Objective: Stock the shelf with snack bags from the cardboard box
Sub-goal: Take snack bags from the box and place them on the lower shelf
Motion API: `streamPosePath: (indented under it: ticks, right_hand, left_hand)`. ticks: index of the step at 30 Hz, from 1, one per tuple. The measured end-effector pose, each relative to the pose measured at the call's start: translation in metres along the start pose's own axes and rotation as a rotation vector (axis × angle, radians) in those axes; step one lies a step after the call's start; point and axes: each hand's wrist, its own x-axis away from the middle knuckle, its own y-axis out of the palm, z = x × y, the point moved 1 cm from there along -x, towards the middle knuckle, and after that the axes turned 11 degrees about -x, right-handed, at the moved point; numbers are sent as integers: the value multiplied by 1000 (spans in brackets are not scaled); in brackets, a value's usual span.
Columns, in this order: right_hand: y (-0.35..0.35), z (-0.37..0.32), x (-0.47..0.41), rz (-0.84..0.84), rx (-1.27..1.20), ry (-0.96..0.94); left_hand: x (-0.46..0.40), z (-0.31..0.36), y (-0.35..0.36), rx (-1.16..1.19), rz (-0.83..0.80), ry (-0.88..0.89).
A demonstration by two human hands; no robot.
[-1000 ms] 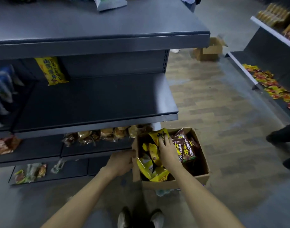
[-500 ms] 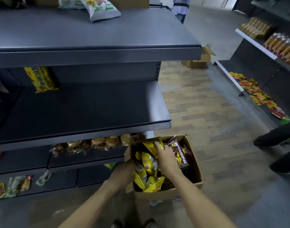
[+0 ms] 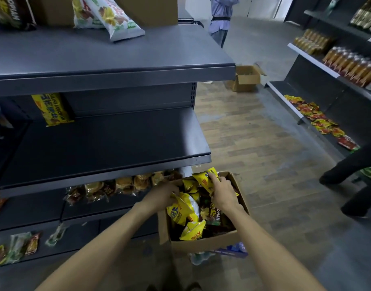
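Note:
An open cardboard box (image 3: 203, 244) stands on the floor by the shelf end, full of yellow and dark snack bags. My right hand (image 3: 223, 191) grips a yellow snack bag (image 3: 205, 180) at the box's far edge, its top raised above the rim. My left hand (image 3: 163, 195) is inside the box at its left side, fingers curled on another yellow bag (image 3: 183, 210). The dark middle shelf (image 3: 109, 141) is mostly bare, with one yellow bag (image 3: 52, 109) standing at its back left.
Wrapped buns (image 3: 121, 184) line the lower shelf. A white snack bag (image 3: 109, 18) lies on the top shelf. Another open box (image 3: 246, 77) sits down the aisle. A person (image 3: 220, 19) stands far off; another person's dark legs (image 3: 352, 175) are at right, near stocked shelves (image 3: 336, 66).
My head has lifted, showing more of the top shelf. My left hand moved from the box's flap into the box onto a yellow bag. My right hand raised its yellow bag slightly.

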Motion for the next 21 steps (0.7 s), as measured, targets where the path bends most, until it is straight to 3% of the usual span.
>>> streamPosePath:
  ticks: [8,12,15,19,21]
  right_hand:
    - [-4,12,4,39,-17,4]
    - [6,27,6,53,-39,40]
    - [20,35,7,78,-72,69]
    - [42,36,9,79,-118,107]
    - [50,37,11,48,-79,107]
  left_hand:
    - [-37,3,-21,173,-47,-62]
    - [-66,2,-13,291,87,-184]
    - [-68,7,12,189,193,-234]
    - [-49,4,72,122,3,-65]
    - [-38,-4,93,14,25,23]
